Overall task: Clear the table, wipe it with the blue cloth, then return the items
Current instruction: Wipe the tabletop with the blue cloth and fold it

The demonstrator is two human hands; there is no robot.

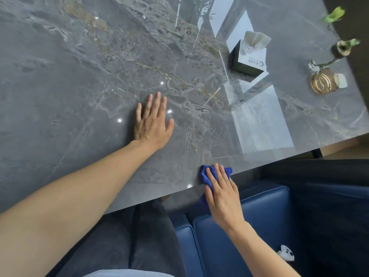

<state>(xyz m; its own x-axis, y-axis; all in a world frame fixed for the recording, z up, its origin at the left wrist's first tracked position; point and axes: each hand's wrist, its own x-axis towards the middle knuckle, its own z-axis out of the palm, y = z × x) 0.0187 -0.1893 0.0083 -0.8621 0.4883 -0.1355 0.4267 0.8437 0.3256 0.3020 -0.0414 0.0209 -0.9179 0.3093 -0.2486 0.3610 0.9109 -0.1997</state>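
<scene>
Head view showed a person seated at a glossy grey marble worktop (79,66), looking down at two bare arms. The right hand (221,198) lay flat on the blue cloth (205,174), fingers together and pressing it down at the worktop's near edge, with part of the cloth hanging over the lip toward a blue seat cushion (265,212). That grip was a flat press rather than a pinch, so the cloth was pinned under the palm and not lifted. The left hand (152,121) rested palm down, fingers spread loosely and holding nothing, further in on the worktop and well apart from the cloth. Most of the unwiped surface stretched away from the cloth, up and to the left past the left hand, so the right hand was plainly the nearer one and any wiping stroke would likely have to push away from the edge. A tissue box (248,55) stood at the far right of the worktop, with a gold-coloured jar (323,81) and a small plant sprig (342,47) beyond it near the right edge, all well apart from both hands. Those items still sat on the worktop, so clearing looked incomplete on that side. A white object (286,254) lay on the dark seat below; what it was could not be told.
</scene>
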